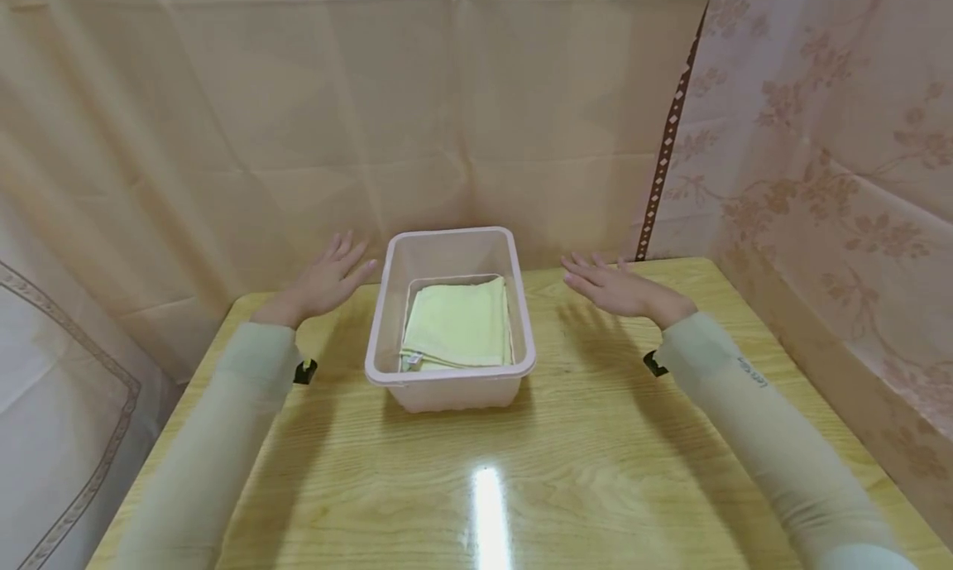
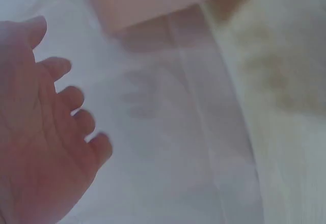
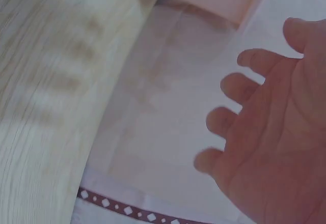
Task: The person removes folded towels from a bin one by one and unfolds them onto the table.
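Observation:
A pale pink plastic basin (image 1: 452, 394) stands on the wooden table, and a folded light green towel (image 1: 456, 322) lies inside it with a small white tag at its near left corner. To the left of the basin my left hand (image 1: 328, 279) hovers over the table, fingers extended and apart from the rim. On the other side my right hand (image 1: 616, 289) is held above the wood, its fingers spread toward the basin. Both palms, seen in the left wrist view (image 2: 46, 127) and the right wrist view (image 3: 270, 127), hold nothing.
Beige curtain (image 1: 313, 123) hangs right behind the table's far edge. A floral curtain (image 1: 841, 156) runs along the right side, and a white cloth with a patterned band (image 1: 74, 438) hangs at the left. The wooden table (image 1: 596, 471) reflects a bright light strip in front.

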`<move>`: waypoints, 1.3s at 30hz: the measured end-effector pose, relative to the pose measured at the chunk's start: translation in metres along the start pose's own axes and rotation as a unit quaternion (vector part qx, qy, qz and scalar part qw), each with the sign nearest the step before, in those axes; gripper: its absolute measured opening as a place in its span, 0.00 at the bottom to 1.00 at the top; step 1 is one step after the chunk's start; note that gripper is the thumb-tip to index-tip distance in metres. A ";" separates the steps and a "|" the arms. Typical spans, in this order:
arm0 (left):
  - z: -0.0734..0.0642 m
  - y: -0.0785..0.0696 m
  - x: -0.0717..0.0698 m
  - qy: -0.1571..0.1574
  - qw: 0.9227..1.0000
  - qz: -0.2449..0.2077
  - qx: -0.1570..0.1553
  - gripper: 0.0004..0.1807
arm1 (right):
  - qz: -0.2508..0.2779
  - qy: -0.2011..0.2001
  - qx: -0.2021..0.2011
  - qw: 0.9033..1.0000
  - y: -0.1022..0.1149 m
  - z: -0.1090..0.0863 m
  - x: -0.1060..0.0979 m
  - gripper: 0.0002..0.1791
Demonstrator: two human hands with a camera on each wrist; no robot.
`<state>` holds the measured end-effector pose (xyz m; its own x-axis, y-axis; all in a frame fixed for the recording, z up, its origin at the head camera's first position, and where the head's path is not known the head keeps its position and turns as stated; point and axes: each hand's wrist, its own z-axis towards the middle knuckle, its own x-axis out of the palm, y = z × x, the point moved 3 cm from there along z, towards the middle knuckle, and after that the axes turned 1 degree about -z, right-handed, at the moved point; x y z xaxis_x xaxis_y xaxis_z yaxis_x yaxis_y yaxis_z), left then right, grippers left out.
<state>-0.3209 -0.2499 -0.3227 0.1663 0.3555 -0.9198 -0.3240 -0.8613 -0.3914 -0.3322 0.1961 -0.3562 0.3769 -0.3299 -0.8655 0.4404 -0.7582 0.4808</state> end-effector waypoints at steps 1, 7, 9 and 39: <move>0.003 -0.005 -0.005 0.008 0.999 -0.031 -0.002 0.41 | 0.015 0.003 -0.004 1.000 0.002 0.000 -0.001 0.39; 0.016 -0.031 -0.029 0.043 0.983 -0.176 -0.024 0.42 | 0.135 0.052 -0.018 0.989 0.016 -0.003 -0.002 0.40; 0.021 -0.038 -0.033 0.048 0.977 -0.208 -0.019 0.42 | 0.156 0.060 -0.022 0.986 0.021 -0.003 -0.001 0.39; 0.103 -0.077 0.005 0.211 0.880 -0.422 -0.050 0.31 | 0.573 0.092 0.062 0.812 0.057 0.008 0.061 0.30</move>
<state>-0.3911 -0.1448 -0.3003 0.6459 0.7364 -0.2015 0.1616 -0.3899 -0.9066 -0.2908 0.1285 -0.3829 0.6021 -0.7776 0.1811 -0.3660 -0.0673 0.9282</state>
